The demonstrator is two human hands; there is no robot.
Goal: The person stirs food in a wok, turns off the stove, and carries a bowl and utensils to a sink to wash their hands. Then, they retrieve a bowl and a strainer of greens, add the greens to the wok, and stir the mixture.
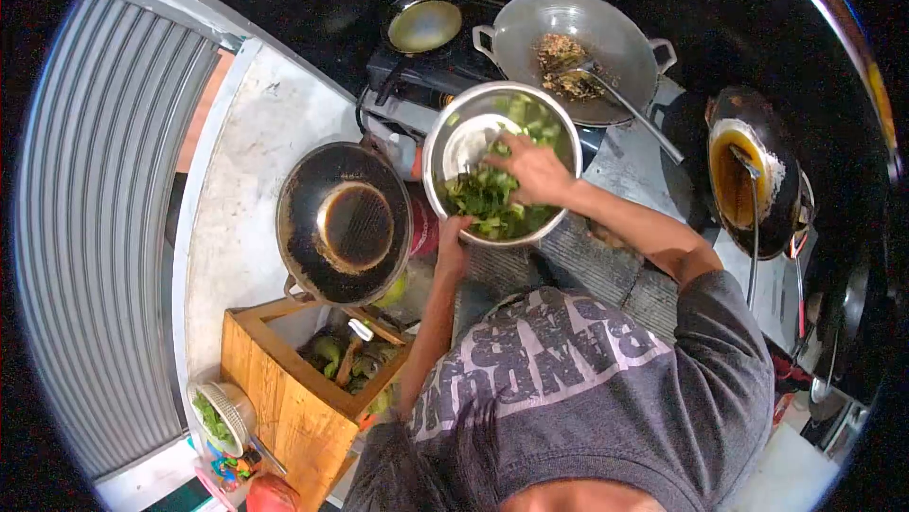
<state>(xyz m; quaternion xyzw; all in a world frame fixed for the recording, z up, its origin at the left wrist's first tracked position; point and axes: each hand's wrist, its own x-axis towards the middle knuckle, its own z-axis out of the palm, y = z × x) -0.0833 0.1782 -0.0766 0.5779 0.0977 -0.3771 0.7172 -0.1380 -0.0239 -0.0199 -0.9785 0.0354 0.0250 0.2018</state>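
Observation:
My left hand (pixel 453 241) grips the near-left rim of a shiny steel bowl (pixel 438 124), which is tilted towards me. Chopped leafy greens (pixel 497 197) and pale green pieces lie along its lower and right sides. My right hand (pixel 535 171) reaches into the bowl, its fingers curled down around some of the greens; the fingertips are partly hidden and a little blurred. Just beyond the bowl, a large grey wok (pixel 625 38) holds browned, minced-looking bits (pixel 563 53). A metal ladle or turner (pixel 634 109) rests in that wok, its handle sticking out to the right.
A dark empty-looking wok (pixel 365 166) stands left on the white counter (pixel 237 143). A small pan (pixel 426 26) sits on the stove behind. To the right, another wok (pixel 748 124) holds brown liquid. A wooden box (pixel 294 398) with vegetables and a basket (pixel 227 422) of greens stand lower left.

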